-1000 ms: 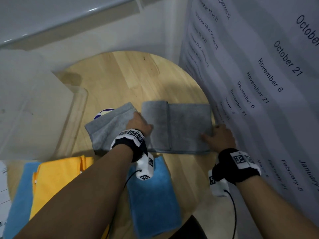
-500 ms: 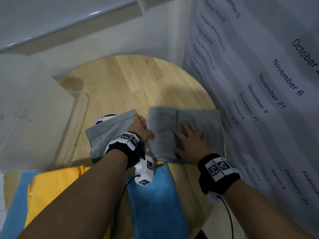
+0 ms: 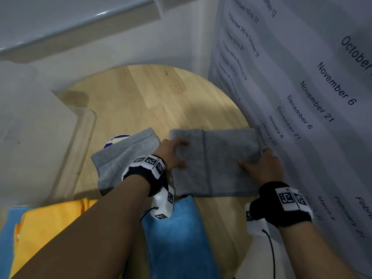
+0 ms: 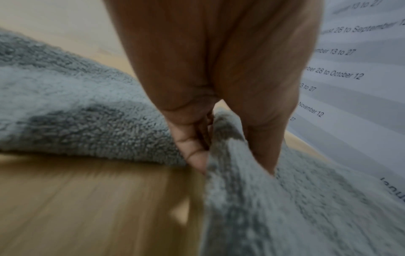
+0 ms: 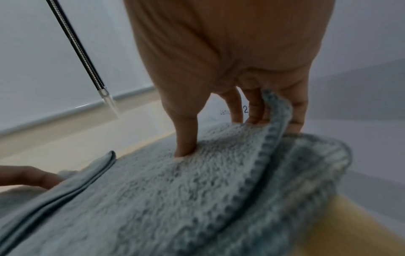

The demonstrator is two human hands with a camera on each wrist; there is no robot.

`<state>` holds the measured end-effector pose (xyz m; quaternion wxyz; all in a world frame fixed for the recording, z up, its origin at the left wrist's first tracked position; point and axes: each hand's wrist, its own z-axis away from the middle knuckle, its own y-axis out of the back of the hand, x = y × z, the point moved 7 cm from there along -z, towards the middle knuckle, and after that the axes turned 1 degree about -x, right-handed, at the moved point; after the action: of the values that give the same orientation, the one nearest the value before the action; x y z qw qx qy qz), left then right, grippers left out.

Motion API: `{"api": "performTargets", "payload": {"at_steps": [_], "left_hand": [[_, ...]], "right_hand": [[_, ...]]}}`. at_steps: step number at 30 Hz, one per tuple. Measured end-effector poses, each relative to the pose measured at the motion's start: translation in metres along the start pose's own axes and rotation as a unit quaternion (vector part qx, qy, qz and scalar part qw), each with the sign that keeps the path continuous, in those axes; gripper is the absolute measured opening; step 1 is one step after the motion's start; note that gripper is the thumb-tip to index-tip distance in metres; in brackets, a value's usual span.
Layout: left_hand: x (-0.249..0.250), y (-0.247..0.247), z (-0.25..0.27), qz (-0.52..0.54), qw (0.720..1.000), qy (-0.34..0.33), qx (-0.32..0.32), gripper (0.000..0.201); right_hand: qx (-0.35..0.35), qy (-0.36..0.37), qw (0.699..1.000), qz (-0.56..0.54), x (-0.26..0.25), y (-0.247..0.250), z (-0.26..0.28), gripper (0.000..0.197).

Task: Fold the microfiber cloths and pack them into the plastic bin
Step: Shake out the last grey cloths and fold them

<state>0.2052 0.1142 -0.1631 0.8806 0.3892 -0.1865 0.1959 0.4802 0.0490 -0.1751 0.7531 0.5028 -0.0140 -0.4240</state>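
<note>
Two hands work one grey cloth [image 3: 219,162] at the middle of the frame on the round table [image 3: 145,97]. My left hand [image 3: 171,154] pinches its left edge, fingers [image 4: 192,152] under and thumb on top. My right hand [image 3: 261,166] pinches the right edge, thumb pressed on top. Left of it lies a folded grey cloth [image 3: 120,158]; the plastic bin [image 3: 40,137] sits at left.

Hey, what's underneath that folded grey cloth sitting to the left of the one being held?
A round purple-and-white object pokes out from under the folded grey microfiber cloth at its far edge, on the round wooden table. Most of it is covered, so what it is stays unclear.
</note>
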Motion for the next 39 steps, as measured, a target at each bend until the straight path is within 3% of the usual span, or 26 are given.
{"api": "performTargets", "payload": {"at_steps": [2,4,8,14,17,19,22,25,27,29,30,31,34,36,39], "left_hand": [[0.000,-0.005,-0.001,-0.010,1.000,0.006,-0.018,0.076],[0.000,-0.006,-0.002,-0.018,1.000,0.008,-0.013,0.079],[0.001,-0.007,-0.004,-0.030,0.999,0.006,-0.010,0.088],[0.006,-0.006,-0.002,-0.040,0.999,0.000,-0.030,0.088],[0.008,-0.005,-0.003,-0.036,0.999,-0.007,-0.033,0.060],[0.011,0.002,-0.003,0.047,0.999,-0.008,-0.006,0.037],[0.005,0.011,0.001,0.203,0.977,0.061,0.024,0.037],[-0.004,0.010,0.004,0.278,0.952,0.127,0.019,0.063],[-0.007,0.007,0.002,0.293,0.948,0.128,0.008,0.073],[-0.002,0.010,0.000,0.249,0.965,0.076,0.014,0.056],[0.001,0.011,-0.002,0.208,0.977,0.049,0.021,0.051],[0.001,0.012,-0.004,0.171,0.984,0.029,0.035,0.062],[-0.009,0.012,-0.010,0.173,0.981,0.059,0.071,0.085],[-0.015,0.010,-0.015,0.164,0.980,0.084,0.069,0.071],[-0.007,0.007,-0.014,0.117,0.990,0.059,0.047,0.034]], "right_hand": [[-0.008,-0.004,1.000,0.004,0.003,0.003,-0.001,0.079],[-0.002,0.008,1.000,0.005,-0.001,0.009,-0.001,0.063],[0.003,0.095,0.993,-0.064,-0.037,0.017,0.013,0.032],[0.006,0.230,0.968,-0.096,-0.110,-0.001,0.056,0.032],[-0.036,0.283,0.954,-0.091,-0.132,-0.033,0.072,0.018],[-0.039,0.334,0.939,-0.075,-0.146,-0.047,0.085,0.012],[-0.035,0.367,0.927,-0.073,-0.157,-0.061,0.091,0.022],[-0.107,0.377,0.918,-0.060,-0.158,-0.074,0.091,0.017],[-0.114,0.366,0.920,-0.083,-0.149,-0.068,0.086,0.019],[-0.044,0.358,0.929,-0.079,-0.133,-0.056,0.073,0.029],[-0.016,0.367,0.929,-0.029,-0.126,-0.056,0.069,0.034],[-0.017,0.375,0.926,0.043,-0.120,-0.063,0.067,0.040],[-0.148,0.367,0.893,0.216,-0.099,-0.101,0.067,0.058],[-0.176,0.380,0.879,0.230,-0.093,-0.110,0.067,0.069],[-0.198,0.392,0.870,0.223,-0.090,-0.113,0.064,0.077]]}}
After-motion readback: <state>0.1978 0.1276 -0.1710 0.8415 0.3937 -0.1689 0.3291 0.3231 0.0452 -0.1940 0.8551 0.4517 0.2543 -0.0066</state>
